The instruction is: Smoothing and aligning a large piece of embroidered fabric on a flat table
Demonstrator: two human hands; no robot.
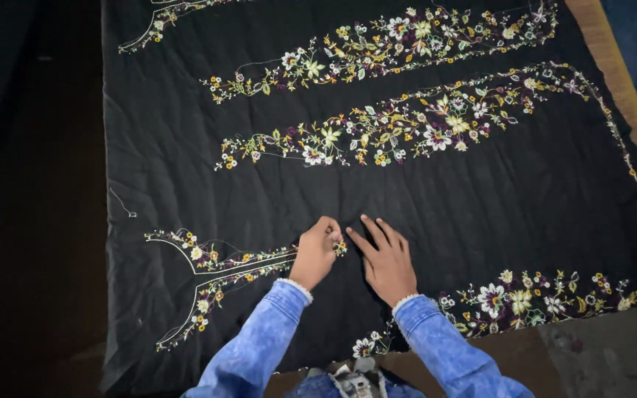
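A person leans over a black cloth (186, 147) spread flat across a work surface, both hands close together at its near middle. The left hand (314, 253) is curled, its fingertips pressed together and pinching at a small yellow-and-white flower motif (340, 248) stitched on the cloth; whether a tool sits between them cannot be told. Just right of it, the right hand (386, 259) lies palm down on bare black cloth, fingers straight and slightly spread, pointing far and left, their tips near the motif. Both arms wear blue denim sleeves (259, 346) with pale cuffs.

To the left of the hands, a curved neckline outline (200, 269) in white, yellow and purple stitching runs up to the left hand. To the near right lies a floral band (540, 295). Farther off, two long floral sprays (392, 125) slant across the cloth, one beyond the other. A tan border (621, 81) edges the cloth at far right. Bare floor (599, 354) shows at near right.
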